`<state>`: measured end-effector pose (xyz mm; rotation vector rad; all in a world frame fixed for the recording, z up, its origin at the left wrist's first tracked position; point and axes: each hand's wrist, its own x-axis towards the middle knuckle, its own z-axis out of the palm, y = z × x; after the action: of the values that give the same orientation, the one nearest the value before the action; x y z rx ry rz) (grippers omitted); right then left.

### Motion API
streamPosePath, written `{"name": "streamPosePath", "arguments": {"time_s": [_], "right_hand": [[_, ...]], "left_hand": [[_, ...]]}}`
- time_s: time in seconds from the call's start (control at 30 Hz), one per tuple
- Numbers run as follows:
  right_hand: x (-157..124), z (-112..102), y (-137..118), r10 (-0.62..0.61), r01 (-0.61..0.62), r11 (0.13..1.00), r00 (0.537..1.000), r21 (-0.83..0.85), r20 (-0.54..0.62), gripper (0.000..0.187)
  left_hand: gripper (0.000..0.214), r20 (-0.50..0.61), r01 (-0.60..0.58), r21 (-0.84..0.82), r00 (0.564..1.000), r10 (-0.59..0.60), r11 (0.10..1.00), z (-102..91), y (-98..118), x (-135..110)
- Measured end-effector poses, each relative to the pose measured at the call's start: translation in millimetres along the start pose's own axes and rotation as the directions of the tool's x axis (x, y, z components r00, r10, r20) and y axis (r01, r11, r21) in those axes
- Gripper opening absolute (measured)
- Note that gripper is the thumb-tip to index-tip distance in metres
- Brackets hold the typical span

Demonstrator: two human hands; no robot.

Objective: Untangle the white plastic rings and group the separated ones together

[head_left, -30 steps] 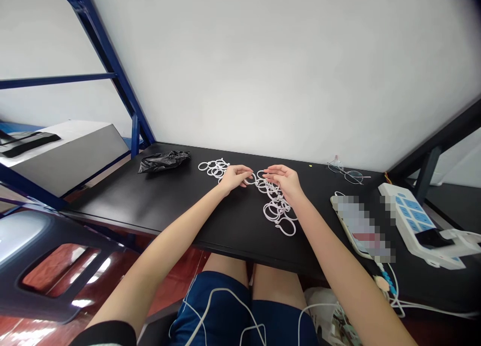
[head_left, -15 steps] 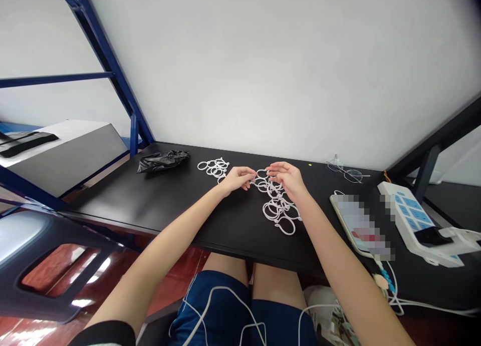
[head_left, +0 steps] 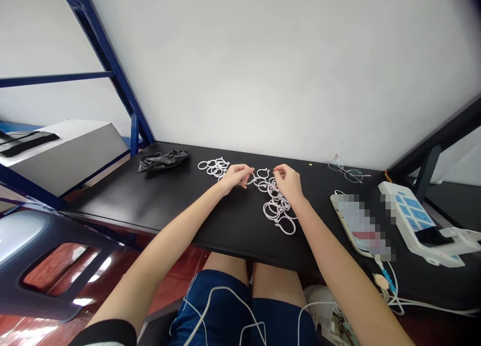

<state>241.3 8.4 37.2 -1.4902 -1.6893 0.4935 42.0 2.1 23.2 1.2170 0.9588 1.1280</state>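
Note:
On the black table (head_left: 158,201) lies a chain of linked white plastic rings (head_left: 277,211), running from between my hands toward the front edge. My left hand (head_left: 235,176) pinches the chain's far end, fingers curled. My right hand (head_left: 288,181) is closed too, pinching a white ring (head_left: 263,173) at the top of the chain. A second small pile of white rings (head_left: 214,167) rests just left of my left hand.
A crumpled black plastic bag (head_left: 163,160) lies at the back left. Eyeglasses (head_left: 347,173) rest near the wall. A phone (head_left: 358,228) and a white power strip (head_left: 421,223) with cables sit at the right. A blue metal frame (head_left: 108,60) rises on the left.
My hands moved slightly apart and both closed into pinches on the rings between them; the chain's top end is drawn out between them.

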Motion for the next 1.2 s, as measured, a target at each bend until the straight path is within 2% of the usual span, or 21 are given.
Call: {"name": "streamPosePath", "arguments": {"time_s": [0.2,0.3,0.37,0.43,0.53,0.63,0.7,0.93,1.2], "right_hand": [[-0.6,-4.0,3.6,-0.010,-0.007,0.980,0.996,-0.197,-0.086,0.017],[-0.3,-4.9,3.9,-0.047,0.022,0.980,0.991,-0.199,-0.122,0.017],[-0.8,-3.8,2.1,-0.106,0.088,0.987,0.984,-0.132,-0.140,0.018],[-2.4,-1.1,-1.2,-0.181,0.182,0.983,0.977,-0.003,-0.112,0.018],[-7.3,4.7,-7.6,-0.289,0.276,0.940,0.956,0.200,0.041,0.017],[-13.3,9.5,-12.5,-0.358,0.305,0.913,0.917,0.269,0.175,0.017],[-16.2,11.1,-14.0,-0.396,0.331,0.900,0.892,0.282,0.218,0.019],[-17.0,12.8,-13.2,-0.479,0.413,0.866,0.848,0.283,0.226,0.010],[-16.4,17.9,-8.0,-0.472,0.414,0.863,0.865,0.289,0.172,0.011]], "left_hand": [[0.045,0.037,-0.010,-0.039,0.999,0.012,0.999,-0.9,3.7,-2.3],[0.050,0.075,0.024,-0.059,0.997,-0.019,0.998,-1.5,5.9,-3.5],[0.050,0.094,0.046,-0.062,0.995,-0.040,0.997,-1.0,7.3,-4.5],[0.049,0.108,0.056,-0.059,0.993,-0.049,0.997,0.3,8.8,-5.8],[0.048,0.110,0.056,-0.058,0.993,-0.049,0.997,2.8,11.8,-8.0],[0.047,0.076,0.061,-0.060,0.996,-0.056,0.996,4.6,15.0,-9.6],[0.046,0.053,0.062,-0.067,0.997,-0.059,0.996,5.0,16.2,-9.8],[0.045,0.054,0.065,-0.096,0.997,-0.060,0.993,2.2,12.9,-7.2],[0.026,0.027,0.047,-0.112,0.999,-0.044,0.993,2.3,9.2,-3.6]]}}
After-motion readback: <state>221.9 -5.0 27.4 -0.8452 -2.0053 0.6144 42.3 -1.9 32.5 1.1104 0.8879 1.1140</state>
